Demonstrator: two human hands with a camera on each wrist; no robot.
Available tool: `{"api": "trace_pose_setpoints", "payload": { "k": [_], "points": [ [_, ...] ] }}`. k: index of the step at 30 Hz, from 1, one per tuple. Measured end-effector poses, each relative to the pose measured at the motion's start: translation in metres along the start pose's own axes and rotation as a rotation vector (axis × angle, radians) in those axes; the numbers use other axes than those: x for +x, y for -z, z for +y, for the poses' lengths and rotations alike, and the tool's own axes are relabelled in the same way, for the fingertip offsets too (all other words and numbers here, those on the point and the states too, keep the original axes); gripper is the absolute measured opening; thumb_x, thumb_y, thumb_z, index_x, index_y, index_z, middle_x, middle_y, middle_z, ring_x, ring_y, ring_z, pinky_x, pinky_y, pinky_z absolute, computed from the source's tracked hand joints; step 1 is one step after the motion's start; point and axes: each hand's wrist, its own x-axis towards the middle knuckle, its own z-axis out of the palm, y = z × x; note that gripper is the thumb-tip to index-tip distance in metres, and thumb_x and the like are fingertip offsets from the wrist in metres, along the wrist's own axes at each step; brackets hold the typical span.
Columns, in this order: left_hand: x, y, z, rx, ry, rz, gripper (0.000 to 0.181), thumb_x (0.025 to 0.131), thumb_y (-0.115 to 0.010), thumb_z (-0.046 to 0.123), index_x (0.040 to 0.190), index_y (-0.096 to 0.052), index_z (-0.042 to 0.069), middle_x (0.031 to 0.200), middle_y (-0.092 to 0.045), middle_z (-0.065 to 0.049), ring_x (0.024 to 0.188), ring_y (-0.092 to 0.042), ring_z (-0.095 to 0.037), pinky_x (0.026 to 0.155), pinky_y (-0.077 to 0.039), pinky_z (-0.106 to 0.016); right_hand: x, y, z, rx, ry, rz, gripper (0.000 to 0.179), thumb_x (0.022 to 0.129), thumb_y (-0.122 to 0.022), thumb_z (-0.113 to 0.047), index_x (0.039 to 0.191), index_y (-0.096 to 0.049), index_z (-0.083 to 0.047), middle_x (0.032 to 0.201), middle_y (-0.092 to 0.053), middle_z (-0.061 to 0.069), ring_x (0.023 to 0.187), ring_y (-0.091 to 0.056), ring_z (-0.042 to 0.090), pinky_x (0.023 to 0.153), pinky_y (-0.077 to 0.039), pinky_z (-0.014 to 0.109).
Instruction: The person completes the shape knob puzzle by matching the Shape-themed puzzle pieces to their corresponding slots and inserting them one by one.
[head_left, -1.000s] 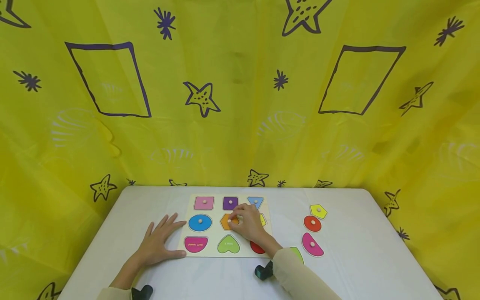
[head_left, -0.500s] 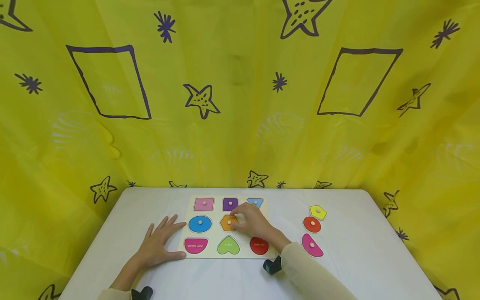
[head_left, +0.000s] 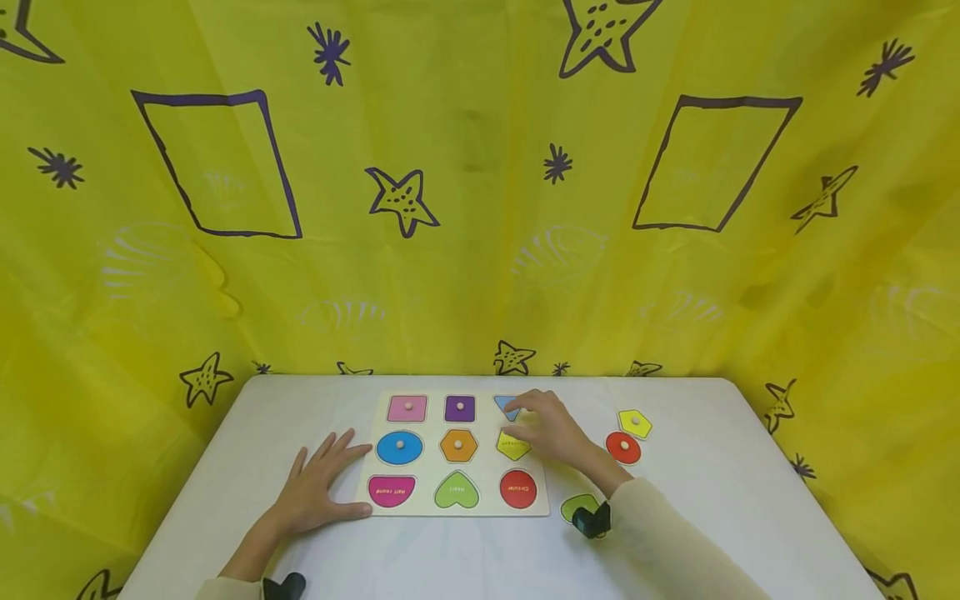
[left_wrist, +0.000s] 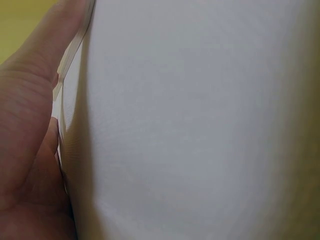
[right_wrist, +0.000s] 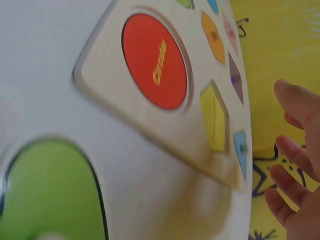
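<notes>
A wooden knob puzzle board lies on the table. Knobbed pieces sit in it: a pink rectangle, purple square, blue triangle, blue oval and orange hexagon. Knobless printed recesses show a half round, heart, red circle and yellow pentagon. My left hand rests with spread fingers at the board's left edge. Over the right edge, my right hand hovers; the right wrist view shows its fingers apart, holding nothing.
Right of the board lie a loose yellow pentagon, a red circle piece and a green heart piece, partly covered by the black wrist camera. A yellow patterned curtain hangs behind the white table.
My right hand has let go of the orange hexagon's knob and moved right, leaving that piece in the board. Its forearm now hides the loose magenta half round. The left hand stays put.
</notes>
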Motion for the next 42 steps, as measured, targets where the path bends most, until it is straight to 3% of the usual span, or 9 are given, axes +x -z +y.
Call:
{"api": "trace_pose_setpoints", "payload": {
  "k": [8, 15, 24, 35, 42],
  "points": [
    [0.000, -0.001, 0.001, -0.023, -0.011, 0.008, 0.095, 0.069, -0.083, 0.066, 0.148, -0.055, 0.022, 0.163, -0.036, -0.020, 0.151, -0.018, -0.050, 0.114, 0.001, -0.078, -0.015, 0.033, 0.027, -0.053, -0.004, 0.107, 0.027, 0.088, -0.083, -0.015, 0.112, -0.076, -0.005, 0.114, -0.074, 0.008, 0.108, -0.063, 0.033, 0.091, -0.052, 0.052],
    [0.000, -0.002, -0.001, -0.010, -0.018, 0.025, 0.096, 0.068, -0.083, 0.067, 0.148, -0.056, 0.021, 0.161, -0.037, -0.022, 0.150, -0.019, -0.051, 0.112, -0.002, -0.080, -0.030, 0.062, 0.050, -0.035, -0.101, 0.152, 0.031, 0.089, -0.082, -0.017, 0.116, -0.075, -0.004, 0.120, -0.072, 0.013, 0.114, -0.061, 0.037, 0.094, -0.053, 0.058],
    [0.001, 0.001, -0.001, 0.001, 0.002, -0.003, 0.094, 0.070, -0.082, 0.067, 0.149, -0.054, 0.024, 0.163, -0.036, -0.018, 0.152, -0.018, -0.048, 0.115, 0.000, -0.078, -0.049, 0.093, 0.073, -0.030, -0.249, 0.222, 0.035, 0.097, -0.075, -0.026, 0.123, -0.071, -0.004, 0.127, -0.067, 0.019, 0.111, -0.062, 0.040, 0.095, -0.054, 0.057],
    [0.002, 0.002, -0.002, 0.003, 0.010, -0.002, 0.095, 0.070, -0.082, 0.068, 0.150, -0.054, 0.024, 0.164, -0.035, -0.018, 0.152, -0.017, -0.048, 0.115, 0.001, -0.077, -0.068, 0.109, 0.096, -0.009, -0.385, 0.226, 0.045, 0.100, -0.069, -0.036, 0.132, -0.065, -0.004, 0.139, -0.058, 0.024, 0.118, -0.056, 0.045, 0.096, -0.052, 0.059],
    [0.000, -0.004, -0.003, -0.019, -0.029, 0.036, 0.095, 0.069, -0.081, 0.069, 0.147, -0.055, 0.023, 0.161, -0.038, -0.022, 0.149, -0.020, -0.052, 0.112, -0.003, -0.080, -0.082, 0.110, 0.117, 0.044, -0.536, 0.195, 0.052, 0.102, -0.064, -0.042, 0.139, -0.061, -0.005, 0.143, -0.054, 0.025, 0.122, -0.054, 0.045, 0.091, -0.056, 0.048]
  ]
}}
